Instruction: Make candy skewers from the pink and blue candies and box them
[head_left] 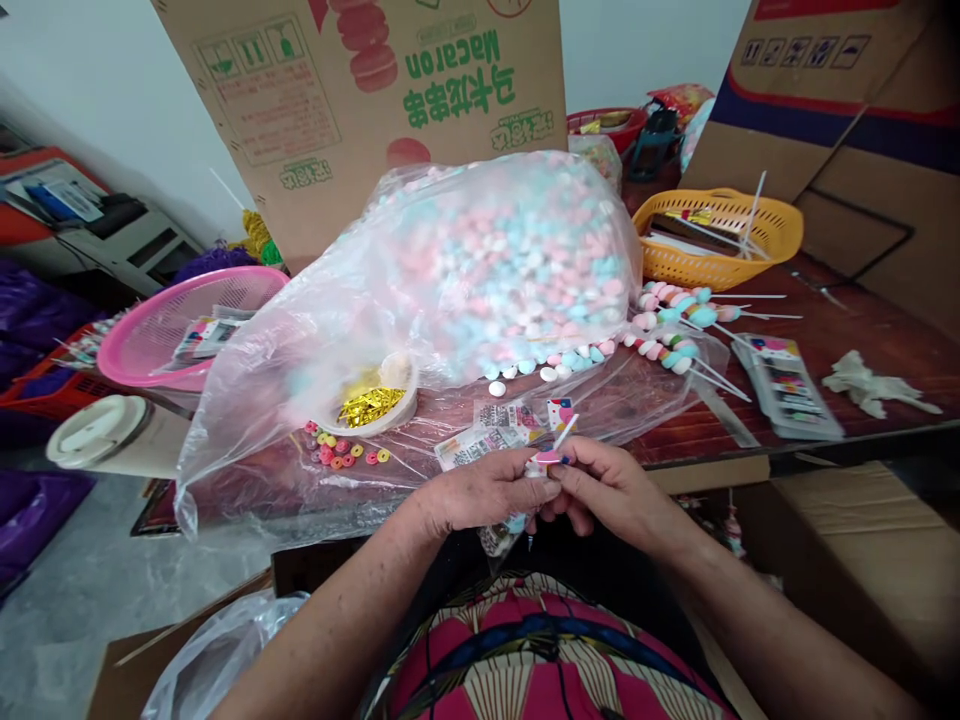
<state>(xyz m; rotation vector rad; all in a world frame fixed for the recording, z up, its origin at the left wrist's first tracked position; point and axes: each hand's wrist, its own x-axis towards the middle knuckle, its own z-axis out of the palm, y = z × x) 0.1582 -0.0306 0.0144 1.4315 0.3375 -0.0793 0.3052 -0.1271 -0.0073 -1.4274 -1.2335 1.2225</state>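
Overhead, "Macaron" box (pixel 360 100); both hands (pixel 555 490) pinch one pink candy stick (pixel 553 448) together.

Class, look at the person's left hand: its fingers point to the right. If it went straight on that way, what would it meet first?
The left hand would most likely meet the right hand first. The two are already fingertip to fingertip around a small pink piece on a white stick, so almost no gap remains, though exact depth is unclear.

Both forearms are bare, with no sleeves, watch or bracelets in view. The left hand (pixel 487 492) and right hand (pixel 611 492) wear no gloves. The garment (pixel 540 650) below has a bold pattern of pink, cream, black and blue.
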